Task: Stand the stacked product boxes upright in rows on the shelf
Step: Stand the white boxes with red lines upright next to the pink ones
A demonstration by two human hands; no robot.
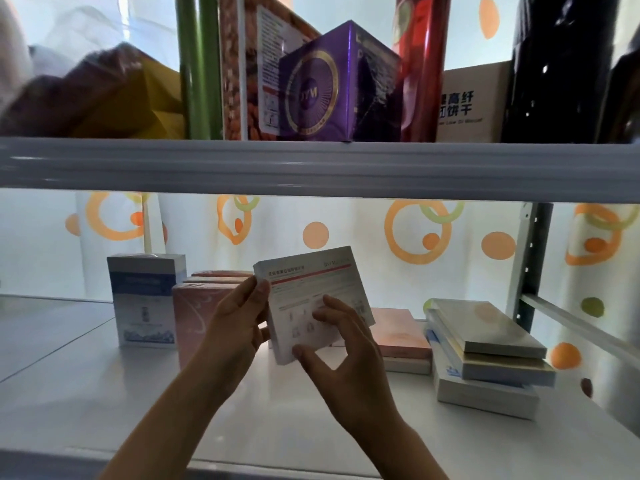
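Observation:
A flat white box (311,289) with a red stripe and small print is tilted in the air above the white shelf (104,393). My left hand (235,327) grips its left edge and my right hand (343,351) pinches its lower front. Left of it a white-and-blue box (143,303) stands upright, with a row of pink boxes (194,306) standing beside it. Behind my right hand a pink box (401,336) lies flat on a white one. At the right, a stack of flat boxes (485,355) lies on the shelf.
The upper shelf's grey front rail (311,164) runs across above my hands. On it stand a purple box (329,88), a nut package, a red can, a cardboard carton (471,102) and a black bottle. A metal upright (530,265) rises at the right. A dotted curtain hangs behind.

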